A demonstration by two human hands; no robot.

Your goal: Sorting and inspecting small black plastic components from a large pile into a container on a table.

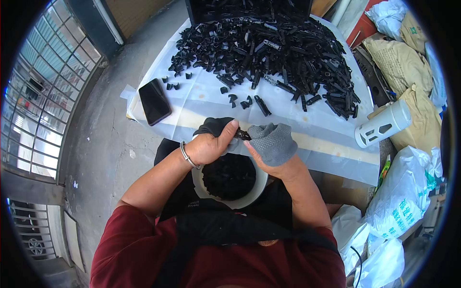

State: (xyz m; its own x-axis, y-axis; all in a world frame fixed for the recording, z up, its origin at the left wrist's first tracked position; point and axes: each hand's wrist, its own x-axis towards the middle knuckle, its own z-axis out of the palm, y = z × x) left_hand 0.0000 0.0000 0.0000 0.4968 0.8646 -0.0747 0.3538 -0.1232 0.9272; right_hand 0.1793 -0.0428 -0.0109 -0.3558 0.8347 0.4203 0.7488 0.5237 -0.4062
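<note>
gripping a small black part (243, 135) with fingers (229, 130) of left hand (211, 143) and right hand (272, 146), seemingly at hand-working step, next calling for steady pinch.

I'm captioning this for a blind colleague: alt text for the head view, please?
Left hand and right hand, partly gloved, grip a small dark part near a pale bowl of black pieces. Beyond, a heap of black parts and a phone lie on a white-covered table.

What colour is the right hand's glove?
Grey, with tiny dots; the glove shows best in the head view.
</note>
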